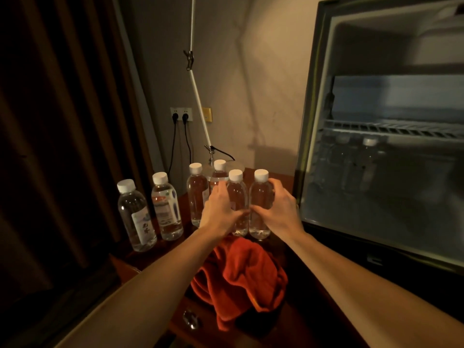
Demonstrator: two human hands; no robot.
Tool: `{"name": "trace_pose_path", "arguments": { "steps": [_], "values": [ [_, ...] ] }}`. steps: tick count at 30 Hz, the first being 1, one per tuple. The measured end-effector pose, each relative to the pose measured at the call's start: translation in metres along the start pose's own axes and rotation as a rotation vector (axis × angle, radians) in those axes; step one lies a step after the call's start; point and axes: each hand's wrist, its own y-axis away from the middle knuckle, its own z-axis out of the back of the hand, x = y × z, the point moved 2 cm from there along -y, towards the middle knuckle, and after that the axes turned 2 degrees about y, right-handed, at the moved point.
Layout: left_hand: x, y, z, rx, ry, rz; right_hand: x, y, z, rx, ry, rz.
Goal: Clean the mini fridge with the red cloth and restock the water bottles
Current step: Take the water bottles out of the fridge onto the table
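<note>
Several clear water bottles with white caps stand on a dark wooden table [140, 259]. My left hand [219, 212] wraps around one bottle [237, 194] in the middle. Beside it, my right hand [277, 209] grips another bottle [259, 197]. The two held bottles touch each other and stand upright on the table. A crumpled red cloth [241, 277] lies on the table just in front of them, between my forearms. The mini fridge [386, 136] stands open at the right, with two bottles [367, 164] dimly seen under its wire shelf [391, 128].
Two labelled bottles [167, 209] stand at the left of the table, two more [197, 194] behind my left hand. A white lamp arm [199, 101] rises from a base behind the bottles. Two plugs sit in a wall socket [181, 114]. Dark curtains hang at the left.
</note>
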Motion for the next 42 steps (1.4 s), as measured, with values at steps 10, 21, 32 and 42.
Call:
{"name": "trace_pose_path", "arguments": {
  "steps": [10, 21, 32, 42],
  "values": [
    [-0.035, 0.025, 0.024, -0.038, -0.211, -0.094, -0.007, 0.017, 0.056, -0.119, 0.053, -0.047],
    [-0.147, 0.028, -0.045, 0.101, -0.469, -0.541, -0.067, 0.037, 0.179, 0.005, 0.517, -0.113],
    [-0.197, -0.017, -0.125, 0.241, -0.401, -0.428, -0.128, 0.001, 0.228, -0.050, 0.598, -0.045],
    [-0.205, -0.079, -0.174, 0.184, 0.067, -0.137, -0.169, -0.074, 0.202, -0.086, 0.370, -0.155]
  ]
}}
